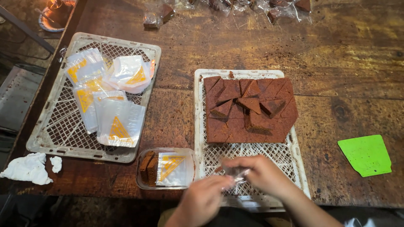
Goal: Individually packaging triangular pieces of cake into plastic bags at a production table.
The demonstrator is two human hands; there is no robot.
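- The left hand [202, 199] and right hand [263, 173] meet low in the frame, over the near end of the white lattice tray [290, 157]. Both are motion-blurred. They pinch a small clear plastic wrapper [235, 172] between them, fingers curled closed on it; whether anything is inside it cannot be told.
- Far left, crumpled white paper [27, 168] lies at the counter's edge.
- Next, a second lattice tray [54, 130] carries a loose pile of empty clear pouches [118, 122] with yellow triangle prints.
- Near the left hand, a small clear tub [143, 180] holds two brown cake pieces [148, 166] standing on edge and one printed pouch [172, 168].
- In the middle, the tray under the hands bears a slab of dark brown cake [248, 109], cut into triangles, some lying loose on top.
- Right, a green plastic scraper [367, 154] lies flat, well apart from the tray.
- Along the far edge, several wrapped cake pieces [153, 17] sit in clear film.
- Risk, as a judgement: the thin wrapper could slip or tear under hurried fingers, and the soft cake could crumble or drop through the lattice.
- The counter [345, 63] is dark, worn, scratched wood. A metal frame and dim floor show at far left; little else of the room is visible.
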